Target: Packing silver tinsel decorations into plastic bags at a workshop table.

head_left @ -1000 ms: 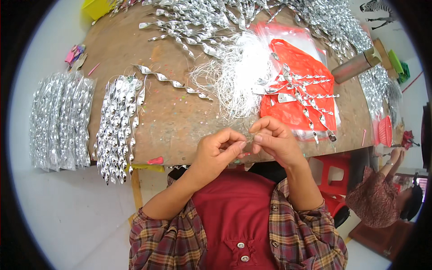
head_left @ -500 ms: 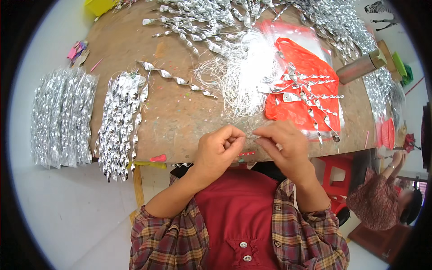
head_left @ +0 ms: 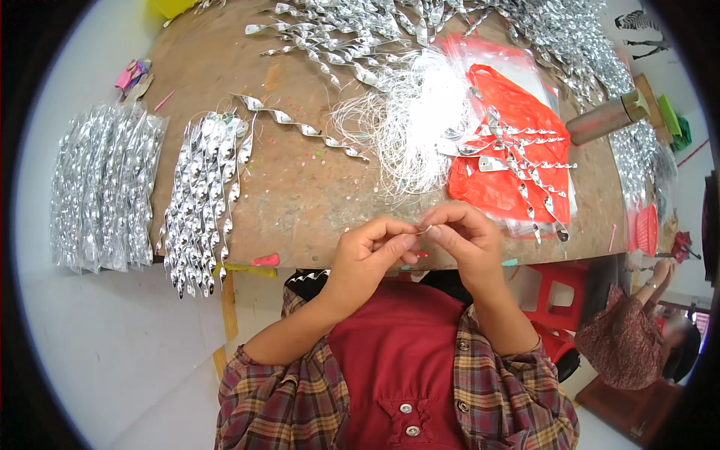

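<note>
My left hand [head_left: 373, 251] and my right hand [head_left: 469, 244] meet at the table's near edge, both closed in a pinch with their fingertips touching or nearly so. Between them a thin string [head_left: 420, 230] shows faintly; its ends are too fine to follow. Just beyond lies a tangled heap of white string [head_left: 420, 127]. To its right, several silver twisted spiral strips [head_left: 517, 161] rest on a red plastic bag [head_left: 480, 191]. A single silver spiral [head_left: 304, 129] lies left of the heap.
At the left are a bunch of silver spirals [head_left: 206, 195] overhanging the edge and clear-bagged spirals [head_left: 109, 187]. More spirals [head_left: 337, 34] spread across the back. A metal flask [head_left: 607, 120] lies or leans at the right. Another person [head_left: 622, 337] sits beyond a red stool [head_left: 559, 292].
My hands have drawn together, closing the small gap between their fingertips. The right hand has turned and moved slightly left. The whole view has shifted a little.
</note>
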`<act>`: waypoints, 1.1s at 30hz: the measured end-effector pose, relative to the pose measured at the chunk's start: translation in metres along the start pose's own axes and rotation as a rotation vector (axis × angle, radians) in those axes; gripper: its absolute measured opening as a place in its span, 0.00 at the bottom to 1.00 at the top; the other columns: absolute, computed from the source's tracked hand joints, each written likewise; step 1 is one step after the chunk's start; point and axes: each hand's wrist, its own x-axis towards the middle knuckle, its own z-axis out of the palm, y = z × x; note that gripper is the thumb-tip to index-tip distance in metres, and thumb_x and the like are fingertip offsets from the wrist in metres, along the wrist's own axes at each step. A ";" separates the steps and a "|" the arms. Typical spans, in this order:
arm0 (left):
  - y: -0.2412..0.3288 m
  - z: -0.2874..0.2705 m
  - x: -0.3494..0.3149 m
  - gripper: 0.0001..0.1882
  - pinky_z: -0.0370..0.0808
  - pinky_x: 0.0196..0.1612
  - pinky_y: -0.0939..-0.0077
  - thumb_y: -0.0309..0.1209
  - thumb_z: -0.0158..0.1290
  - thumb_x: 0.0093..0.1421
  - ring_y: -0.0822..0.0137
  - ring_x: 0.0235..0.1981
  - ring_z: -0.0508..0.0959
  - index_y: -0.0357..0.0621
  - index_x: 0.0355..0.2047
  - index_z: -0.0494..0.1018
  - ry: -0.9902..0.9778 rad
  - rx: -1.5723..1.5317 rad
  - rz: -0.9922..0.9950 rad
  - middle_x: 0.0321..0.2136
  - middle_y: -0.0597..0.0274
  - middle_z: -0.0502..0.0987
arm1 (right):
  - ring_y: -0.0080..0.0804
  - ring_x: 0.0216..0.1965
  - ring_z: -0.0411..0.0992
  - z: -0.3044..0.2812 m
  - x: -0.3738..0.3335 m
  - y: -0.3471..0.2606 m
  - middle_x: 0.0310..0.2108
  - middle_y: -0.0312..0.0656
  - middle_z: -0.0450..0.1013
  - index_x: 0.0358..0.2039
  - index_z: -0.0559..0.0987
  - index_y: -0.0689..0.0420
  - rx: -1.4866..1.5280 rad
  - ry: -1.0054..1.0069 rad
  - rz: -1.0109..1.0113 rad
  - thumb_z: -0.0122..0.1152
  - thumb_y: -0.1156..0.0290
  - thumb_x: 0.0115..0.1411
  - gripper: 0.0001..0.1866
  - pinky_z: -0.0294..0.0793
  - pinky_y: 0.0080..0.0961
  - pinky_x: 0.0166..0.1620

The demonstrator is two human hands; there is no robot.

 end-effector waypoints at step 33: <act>0.005 -0.001 0.000 0.05 0.70 0.31 0.86 0.27 0.52 0.61 0.81 0.25 0.72 0.38 0.35 0.72 -0.011 0.004 -0.005 0.27 0.65 0.76 | 0.23 0.36 0.68 -0.015 0.006 0.006 0.33 0.35 0.72 0.31 0.77 0.59 -0.100 -0.166 -0.033 0.61 0.71 0.56 0.05 0.65 0.21 0.40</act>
